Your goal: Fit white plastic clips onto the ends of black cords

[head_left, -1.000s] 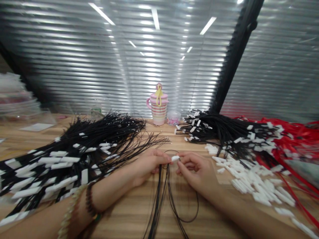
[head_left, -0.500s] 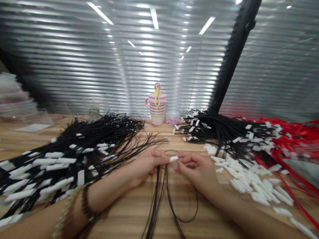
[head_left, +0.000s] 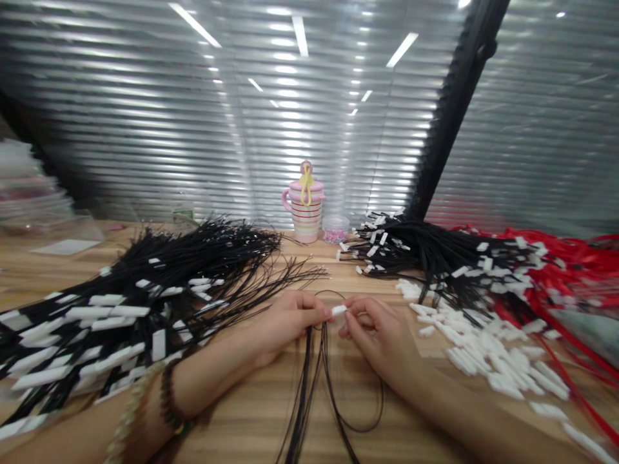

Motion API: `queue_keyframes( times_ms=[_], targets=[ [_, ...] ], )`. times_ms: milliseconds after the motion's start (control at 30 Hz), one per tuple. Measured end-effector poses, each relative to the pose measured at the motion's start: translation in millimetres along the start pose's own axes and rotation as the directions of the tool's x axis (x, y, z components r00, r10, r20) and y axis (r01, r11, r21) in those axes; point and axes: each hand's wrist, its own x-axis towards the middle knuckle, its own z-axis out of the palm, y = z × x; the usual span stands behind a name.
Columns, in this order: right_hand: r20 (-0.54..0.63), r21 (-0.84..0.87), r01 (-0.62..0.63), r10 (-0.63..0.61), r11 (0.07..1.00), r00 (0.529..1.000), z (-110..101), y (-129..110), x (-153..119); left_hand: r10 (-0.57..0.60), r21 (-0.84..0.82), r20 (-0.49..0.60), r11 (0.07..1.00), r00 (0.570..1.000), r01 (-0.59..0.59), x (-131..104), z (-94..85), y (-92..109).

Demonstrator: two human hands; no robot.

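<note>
My left hand (head_left: 294,317) is closed, its thumb and forefinger pinching black cords (head_left: 304,386) near one end of a small white plastic piece (head_left: 339,310). From the other side, my right hand (head_left: 374,322) pinches at the right end of that piece; its fingertips hide what exactly lies between them. Below the hands the cords hang down toward me over the table, and one makes a wide loop (head_left: 382,393) to the right. A thin cord also arcs above the fingers.
Black cords with white tags (head_left: 106,312) pile up at left, and another black bundle (head_left: 420,248) lies back right. Loose white pieces (head_left: 488,348) spread at right beside red cords (head_left: 580,264). A striped mug (head_left: 307,216) and a small tub of beads (head_left: 335,230) stand behind, before blinds (head_left: 242,129).
Both hands stay nearly in place around the white piece. The piece has shifted very slightly right and down, and my right fingertips have closed in a little on its end.
</note>
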Motion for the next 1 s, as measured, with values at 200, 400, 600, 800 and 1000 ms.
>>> queue_keyframes(
  times_ms=[200,400,600,800,1000],
  targets=[
    [-0.06,0.083,-0.009,0.014,0.996,0.998,1,-4,2,-0.037,0.027,-0.022,0.999,0.999,0.037,0,1.4,1],
    [-0.068,0.289,-0.187,0.215,0.939,0.974,0,1,10,-0.048,-0.126,-0.11,0.991,0.993,0.034,1,2.2,2],
    [0.427,0.478,-0.605,0.433,0.637,0.794,-31,15,28,-0.071,-0.368,-0.177,0.93,0.982,0.001,6,-1.1,1],
    [0.829,0.46,-0.806,0.145,0.373,0.541,-53,21,26,-0.038,-0.363,-0.204,0.931,0.978,-0.039,2,-5.6,15],
    [0.88,0.415,-0.859,0.109,0.3,0.462,-47,24,23,0.114,-0.269,-0.217,0.948,0.97,-0.171,-8,-13.8,40]
  ],
)
